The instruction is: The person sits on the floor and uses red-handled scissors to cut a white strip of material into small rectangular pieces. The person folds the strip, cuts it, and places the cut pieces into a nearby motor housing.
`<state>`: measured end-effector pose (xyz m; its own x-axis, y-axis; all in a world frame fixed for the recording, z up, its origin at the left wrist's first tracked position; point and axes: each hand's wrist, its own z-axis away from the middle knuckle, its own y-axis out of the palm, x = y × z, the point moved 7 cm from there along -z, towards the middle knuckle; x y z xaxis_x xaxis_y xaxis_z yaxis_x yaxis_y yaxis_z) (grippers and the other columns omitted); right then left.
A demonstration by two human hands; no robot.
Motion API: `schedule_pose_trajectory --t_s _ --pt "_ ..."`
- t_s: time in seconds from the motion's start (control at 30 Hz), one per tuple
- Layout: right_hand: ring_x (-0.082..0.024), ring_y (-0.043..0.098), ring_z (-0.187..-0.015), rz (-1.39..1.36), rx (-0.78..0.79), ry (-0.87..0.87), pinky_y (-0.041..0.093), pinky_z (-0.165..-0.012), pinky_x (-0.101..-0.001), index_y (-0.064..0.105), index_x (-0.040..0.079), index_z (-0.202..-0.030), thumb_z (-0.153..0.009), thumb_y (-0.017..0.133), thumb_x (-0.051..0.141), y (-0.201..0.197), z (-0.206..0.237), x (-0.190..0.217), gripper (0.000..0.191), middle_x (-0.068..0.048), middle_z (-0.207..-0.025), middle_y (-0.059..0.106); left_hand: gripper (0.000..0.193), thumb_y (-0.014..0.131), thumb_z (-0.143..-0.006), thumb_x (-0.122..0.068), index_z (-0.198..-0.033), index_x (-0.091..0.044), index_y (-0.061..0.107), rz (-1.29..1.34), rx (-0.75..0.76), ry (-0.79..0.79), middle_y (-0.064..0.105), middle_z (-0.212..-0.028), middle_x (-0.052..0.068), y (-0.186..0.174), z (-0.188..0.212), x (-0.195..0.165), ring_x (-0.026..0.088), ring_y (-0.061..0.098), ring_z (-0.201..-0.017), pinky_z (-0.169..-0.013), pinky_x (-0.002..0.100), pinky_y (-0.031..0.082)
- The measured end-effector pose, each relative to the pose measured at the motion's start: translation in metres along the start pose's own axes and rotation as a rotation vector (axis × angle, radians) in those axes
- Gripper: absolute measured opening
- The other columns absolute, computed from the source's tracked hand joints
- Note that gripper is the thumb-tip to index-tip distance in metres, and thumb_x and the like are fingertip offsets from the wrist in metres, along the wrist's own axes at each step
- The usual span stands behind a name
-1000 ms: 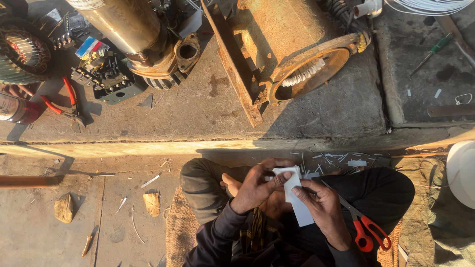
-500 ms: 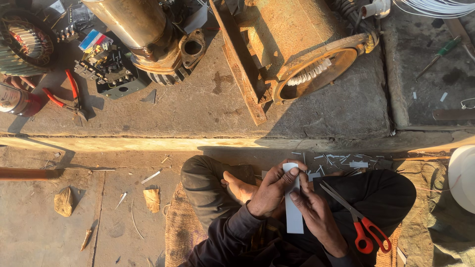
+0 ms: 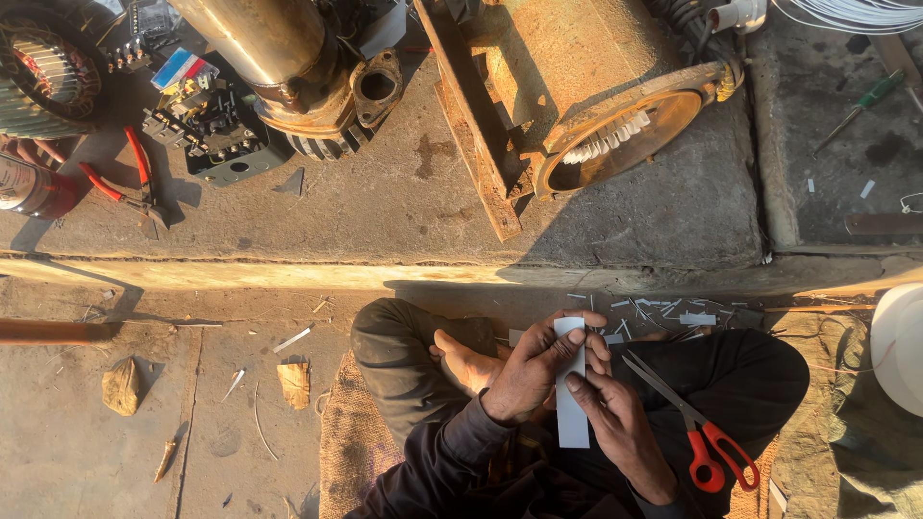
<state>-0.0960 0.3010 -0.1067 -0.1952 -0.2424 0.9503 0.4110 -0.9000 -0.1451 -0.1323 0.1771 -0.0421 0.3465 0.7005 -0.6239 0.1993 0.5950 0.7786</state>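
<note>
Both hands grip one white paper strip between them, left hand above right hand.

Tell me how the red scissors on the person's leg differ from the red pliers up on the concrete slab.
The scissors lie on the dark trousers beside the right hand, blades slightly open; the pliers lie far off beside a black electrical block. The scissors have loop handles, the pliers straight splayed grips. Both have red handles, and neither is held.
</note>
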Motion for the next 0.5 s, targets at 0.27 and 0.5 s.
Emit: schedule_pose_trajectory --t_s 0.27,0.5 --pt "-0.008 0.037 -0.048 0.018 -0.035 -0.021 0.032 -0.044 -0.0268 0.075 0.001 -0.084 -0.100 0.056 0.042 -0.004 0.000 -0.023 0.048 0.002 -0.054 0.043 0.032 0.045 -0.115 -0.013 -0.141 0.005 0.052 -0.010 0.016 0.003 0.067 -0.107 0.013 -0.001 0.000 0.001 0.018 0.067 -0.097 -0.089 0.031 0.057" --pt "-0.007 0.037 -0.048 0.008 -0.065 -0.031 0.032 -0.044 -0.0257 0.071 0.002 -0.083 -0.100 0.057 0.041 -0.005 0.001 -0.034 0.045 0.004 -0.055 0.041 0.031 0.044 -0.116 -0.014 -0.140 0.004 0.054 -0.080 0.023 0.011 0.068 -0.105 0.012 -0.003 -0.001 0.002 0.017 0.068 -0.093 -0.087 0.029 0.057"
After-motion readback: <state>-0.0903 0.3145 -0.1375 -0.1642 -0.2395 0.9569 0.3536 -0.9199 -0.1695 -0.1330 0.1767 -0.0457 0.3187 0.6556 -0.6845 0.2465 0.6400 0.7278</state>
